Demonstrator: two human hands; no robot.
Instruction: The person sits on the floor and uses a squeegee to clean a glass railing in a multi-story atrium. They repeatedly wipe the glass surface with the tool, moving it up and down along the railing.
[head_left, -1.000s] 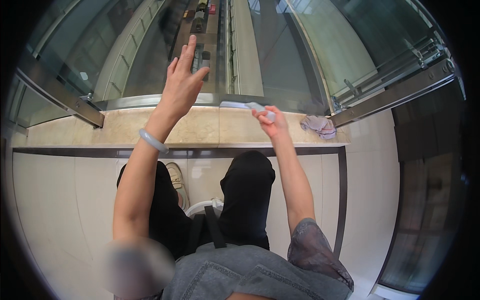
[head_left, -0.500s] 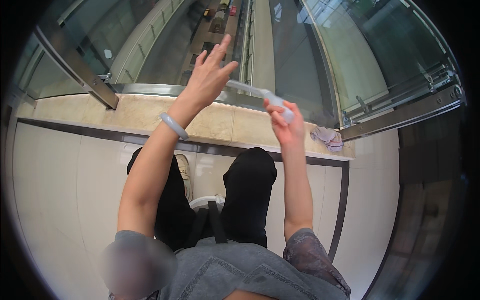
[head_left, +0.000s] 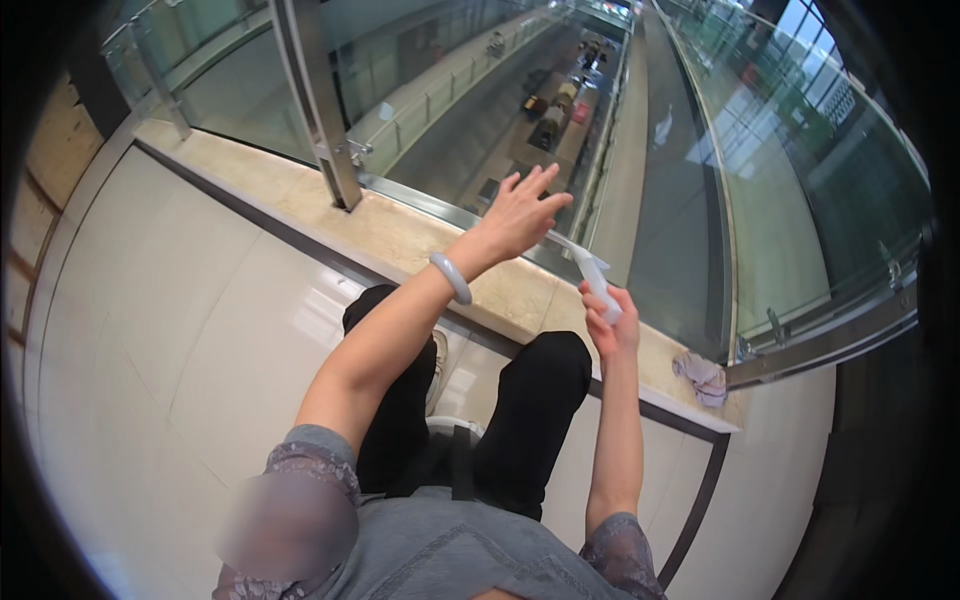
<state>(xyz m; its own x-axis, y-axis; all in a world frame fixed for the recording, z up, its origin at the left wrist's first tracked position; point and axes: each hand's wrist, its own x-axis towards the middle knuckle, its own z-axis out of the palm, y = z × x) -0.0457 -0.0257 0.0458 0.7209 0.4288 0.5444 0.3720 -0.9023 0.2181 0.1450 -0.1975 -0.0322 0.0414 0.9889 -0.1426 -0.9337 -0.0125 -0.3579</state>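
My right hand [head_left: 612, 318] is wrapped round the handle of a white squeegee [head_left: 594, 274]. Its thin head lies close to the glass panel [head_left: 655, 240] and runs left toward my left hand [head_left: 525, 217]. That hand is open, its fingers spread over the glass just beyond the squeegee's left end. Whether the fingertips touch the pane I cannot tell. A grey bangle [head_left: 452, 279] circles my left wrist. To the right of my right hand, a crumpled pale cloth [head_left: 702, 378] rests on the stone ledge [head_left: 510, 296].
Metal posts stand at the left [head_left: 318, 110] and right [head_left: 830, 340] of the panel. Beyond the glass, a lower floor with several goods displays [head_left: 550, 120] shows far down. My knees are bent before the ledge, above the tiled floor [head_left: 190, 350].
The view has swung, so the scene sits lower and more to the right, with more walkway showing beyond the glass. My right hand keeps its grip on the squeegee; my left stays spread.
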